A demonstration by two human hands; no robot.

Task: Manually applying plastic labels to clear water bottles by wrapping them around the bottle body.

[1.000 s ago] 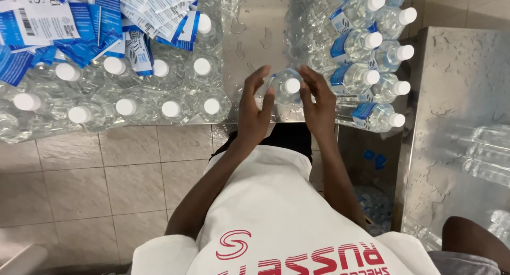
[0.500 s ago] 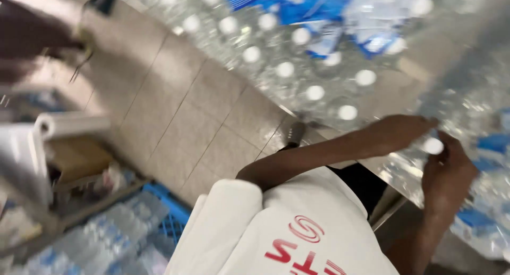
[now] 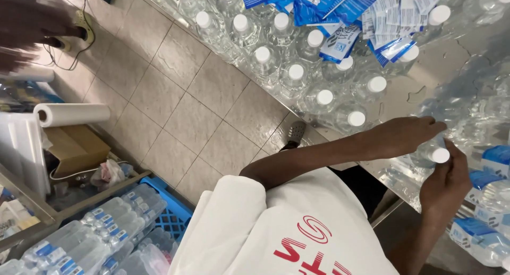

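Both hands meet on one clear bottle with a white cap, lying at the near edge of the steel bench. The right hand has a closed grip on it: fingers curl round the cap end from below, the thumb up beside the cap. The left hand lies flat over the bottle's body, fingers stretched past it toward the far side; whether they close round it I cannot tell.

Left of the bottle, along the bench edge, stands a block of upright capped bottles; about fourteen white caps can be counted, the nearest just beside the left wrist. A heap of blue and white labels lies on top of the block, behind the bottle. Right of the bottle, labelled bottles lie on their sides, at least four, crowding the right hand. The bare steel between block and bottle is narrow and wet.

Below the bench edge the tiled floor is open, with one shoe showing under the left arm. Farther left of the bottle, well apart, a white paper roll rests above a cardboard box, and a blue crate sits beside packed labelled bottles. Another person's hand shows blurred at the far left
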